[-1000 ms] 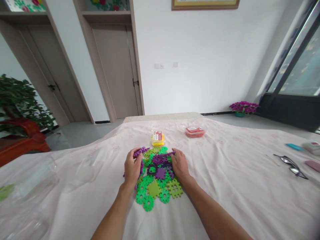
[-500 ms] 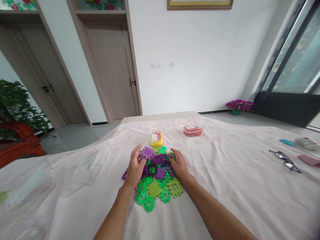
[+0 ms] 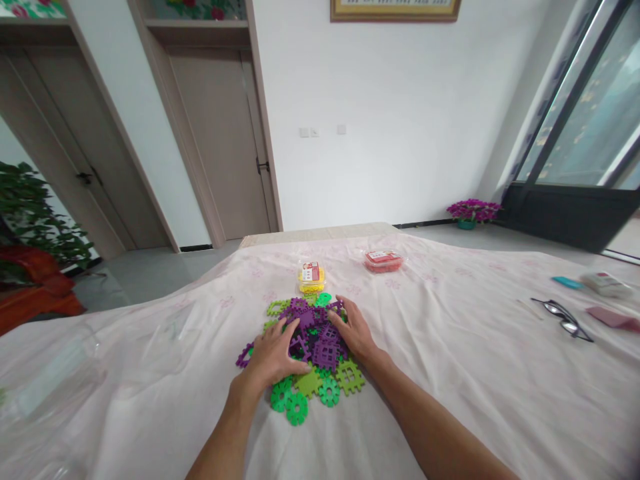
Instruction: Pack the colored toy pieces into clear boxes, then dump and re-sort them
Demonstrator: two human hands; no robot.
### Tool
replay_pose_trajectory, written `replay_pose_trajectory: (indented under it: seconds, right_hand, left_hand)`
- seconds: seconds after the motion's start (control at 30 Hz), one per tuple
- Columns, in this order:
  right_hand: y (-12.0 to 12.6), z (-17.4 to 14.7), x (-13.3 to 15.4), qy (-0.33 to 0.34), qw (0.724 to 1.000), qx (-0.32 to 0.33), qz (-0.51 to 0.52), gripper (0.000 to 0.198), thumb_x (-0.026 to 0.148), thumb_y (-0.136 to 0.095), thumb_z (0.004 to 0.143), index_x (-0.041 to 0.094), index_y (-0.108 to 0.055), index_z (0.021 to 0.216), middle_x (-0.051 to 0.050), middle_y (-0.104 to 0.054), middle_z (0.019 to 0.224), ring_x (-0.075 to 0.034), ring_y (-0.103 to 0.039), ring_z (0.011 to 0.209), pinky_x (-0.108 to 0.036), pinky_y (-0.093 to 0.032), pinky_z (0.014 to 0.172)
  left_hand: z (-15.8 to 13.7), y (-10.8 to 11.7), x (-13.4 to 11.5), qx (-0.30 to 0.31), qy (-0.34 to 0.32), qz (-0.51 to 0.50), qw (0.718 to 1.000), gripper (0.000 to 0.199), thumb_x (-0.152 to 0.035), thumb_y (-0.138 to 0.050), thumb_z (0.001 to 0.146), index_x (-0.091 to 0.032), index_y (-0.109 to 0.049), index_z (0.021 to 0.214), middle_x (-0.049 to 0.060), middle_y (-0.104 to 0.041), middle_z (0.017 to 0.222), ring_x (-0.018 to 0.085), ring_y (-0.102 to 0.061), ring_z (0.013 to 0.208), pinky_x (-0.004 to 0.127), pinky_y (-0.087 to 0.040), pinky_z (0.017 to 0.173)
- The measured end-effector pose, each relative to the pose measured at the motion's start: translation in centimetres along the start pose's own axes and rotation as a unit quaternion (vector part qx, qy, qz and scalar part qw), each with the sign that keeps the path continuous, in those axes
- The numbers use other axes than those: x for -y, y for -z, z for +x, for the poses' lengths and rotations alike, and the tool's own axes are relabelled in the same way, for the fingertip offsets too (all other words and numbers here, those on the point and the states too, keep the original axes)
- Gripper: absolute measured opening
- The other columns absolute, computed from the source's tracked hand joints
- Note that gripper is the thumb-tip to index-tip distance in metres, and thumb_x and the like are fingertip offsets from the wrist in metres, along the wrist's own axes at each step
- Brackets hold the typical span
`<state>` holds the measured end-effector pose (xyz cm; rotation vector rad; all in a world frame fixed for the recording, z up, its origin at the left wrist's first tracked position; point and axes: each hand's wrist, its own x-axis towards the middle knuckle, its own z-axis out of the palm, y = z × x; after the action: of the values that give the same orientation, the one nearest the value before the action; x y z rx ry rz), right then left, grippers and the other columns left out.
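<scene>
A heap of plastic interlocking toy pieces lies on the cloth in the head view. Purple square pieces [image 3: 326,353] are on top, with green notched discs [image 3: 297,407] and olive-green squares [image 3: 349,377] around and below them. My left hand [image 3: 273,353] rests on the heap's left side, fingers spread and thumb stretched toward the middle. At the right side, my right hand [image 3: 355,331] touches the purple pieces with its fingers apart. Neither hand has a piece gripped. Parts of the heap are hidden under both hands.
Beyond the heap stand a clear box of yellow pieces [image 3: 311,277] and a box of red pieces [image 3: 384,261]. Clear plastic packaging [image 3: 60,380] lies at left. Glasses [image 3: 563,319], a blue item [image 3: 567,282] and a pink item [image 3: 614,318] lie at right on the cloth [image 3: 450,373].
My left hand has come down and flattened over the heap, no longer at the lighter purple square it touched. The purple pieces have shifted and spread over the middle. My right hand has barely moved.
</scene>
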<state>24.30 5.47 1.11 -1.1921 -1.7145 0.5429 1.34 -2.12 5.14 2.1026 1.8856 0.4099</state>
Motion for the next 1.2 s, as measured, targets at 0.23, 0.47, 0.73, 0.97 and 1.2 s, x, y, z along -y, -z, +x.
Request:
replay_pose_trajectory:
  seconds: [0.23, 0.47, 0.73, 0.97, 1.2]
  right_hand:
    - [-0.9, -0.3, 0.4, 0.003, 0.999, 0.011, 0.048, 0.048, 0.024, -0.063, 0.075, 0.021, -0.063, 0.124, -0.008, -0.068, 0.119, -0.025, -0.065, 0.109, -0.042, -0.052, 0.099]
    - [-0.8, 0.0, 0.5, -0.053, 0.979, -0.014, 0.198, 0.033, 0.034, -0.061, 0.081, 0.020, -0.069, 0.110, -0.007, -0.076, 0.102, -0.024, -0.071, 0.094, -0.040, -0.057, 0.086]
    - [0.0, 0.3, 0.0, -0.055, 0.988, -0.077, 0.124, 0.037, 0.045, -0.051, 0.090, 0.020, -0.071, 0.108, -0.010, -0.072, 0.110, -0.026, -0.065, 0.102, -0.043, -0.051, 0.094]
    - [-0.4, 0.7, -2.0, -0.009, 0.995, -0.087, 0.048, 0.041, 0.046, -0.043, 0.095, 0.019, -0.072, 0.105, -0.012, -0.068, 0.115, -0.025, -0.059, 0.113, -0.044, -0.043, 0.107]
    - [-0.3, 0.6, -1.5, -0.003, 0.997, -0.062, 0.046, 0.044, 0.048, -0.039, 0.097, 0.020, -0.072, 0.105, -0.011, -0.067, 0.114, -0.024, -0.059, 0.114, -0.042, -0.042, 0.108]
  left_hand:
    - [0.5, -2.0, -1.9, -0.171, -0.044, -0.120, 0.977, 0.063, -0.024, -0.065, 0.076, -0.023, -0.053, 0.138, 0.010, -0.061, 0.136, 0.026, -0.057, 0.127, 0.041, -0.044, 0.107]
    - [0.7, -1.7, -2.9, -0.270, -0.061, -0.277, 0.920, 0.035, -0.030, -0.064, 0.085, -0.025, -0.063, 0.119, 0.005, -0.070, 0.119, 0.024, -0.064, 0.113, 0.040, -0.047, 0.104]
    - [-0.6, 0.1, -4.1, -0.167, -0.139, -0.146, 0.965, 0.069, -0.052, -0.072, 0.078, -0.029, -0.054, 0.141, 0.012, -0.044, 0.153, 0.035, -0.032, 0.146, 0.058, -0.022, 0.119]
    - [-3.1, -3.1, -7.3, 0.006, -0.198, -0.010, 0.980, 0.103, -0.049, -0.087, 0.046, -0.031, -0.054, 0.142, 0.019, -0.035, 0.158, 0.051, -0.021, 0.147, 0.075, -0.003, 0.113]
    - [-2.5, -3.3, -7.2, -0.085, -0.204, 0.018, 0.975, 0.062, -0.008, -0.063, 0.065, -0.030, -0.066, 0.123, 0.011, -0.045, 0.153, 0.035, -0.037, 0.143, 0.062, -0.022, 0.117]
